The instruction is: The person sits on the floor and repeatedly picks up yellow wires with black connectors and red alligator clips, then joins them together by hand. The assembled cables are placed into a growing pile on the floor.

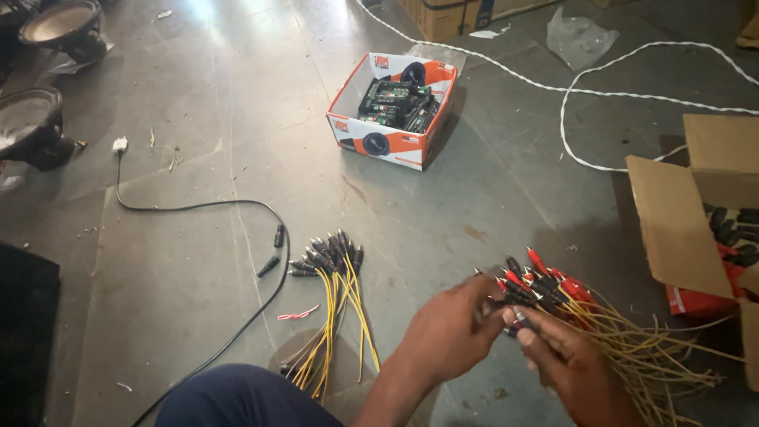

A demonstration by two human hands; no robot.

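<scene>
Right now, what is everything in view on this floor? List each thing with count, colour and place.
plug-lead bundle in hand: one, red and black plugs, yellow wires, lower right
plug-lead bundle on floor: one, black plugs, yellow wires, centre
loose black plugs: two, beside black cable
black cable: one, white plug end, left
orange-white box: one, open, holding circuit boards, top centre
white cord: one, top right
brown carton: one, open, right edge
speakers: two, dark, top left
plastic bag: one, clear, top
left hand: holding the bundle
right hand: holding the bundle
</scene>
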